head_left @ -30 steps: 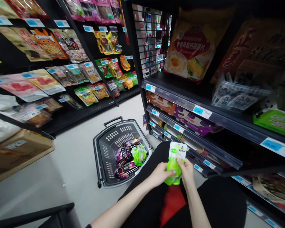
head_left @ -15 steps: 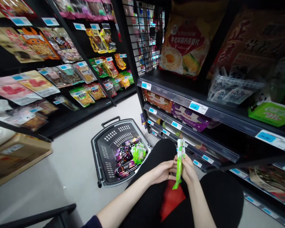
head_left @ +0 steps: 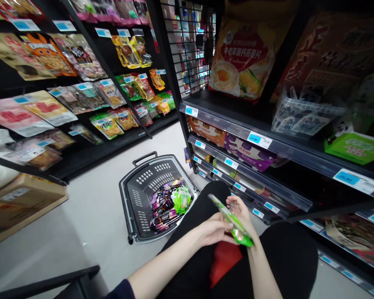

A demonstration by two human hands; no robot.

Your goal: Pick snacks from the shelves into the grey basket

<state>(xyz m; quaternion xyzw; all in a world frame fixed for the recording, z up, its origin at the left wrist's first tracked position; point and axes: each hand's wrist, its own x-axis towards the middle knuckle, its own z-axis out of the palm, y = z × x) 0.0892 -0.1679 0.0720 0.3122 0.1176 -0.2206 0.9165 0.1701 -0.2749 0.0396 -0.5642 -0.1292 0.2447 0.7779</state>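
Both my hands hold a small green snack pouch [head_left: 233, 222] over my lap. My left hand [head_left: 213, 230] pinches it from the left side with closed fingers. My right hand [head_left: 241, 209] grips it from behind, fingers curled. The pouch lies tilted, nearly edge-on, its top toward the upper left. A dark plastic shopping basket [head_left: 143, 187] stands on the floor just left of my knees, holding several purple and green packets [head_left: 170, 201].
Black shelves [head_left: 268, 151] with blue price tags and snack bags rise close on my right. More shelves with bags [head_left: 81, 99] line the left side. A cardboard box [head_left: 21, 199] sits low on the left. Pale floor [head_left: 93, 216] lies between them.
The pouch has turned from facing me upright, through edge-on, to a slanted, nearly flat position. Both hands have stayed on it over my lap.
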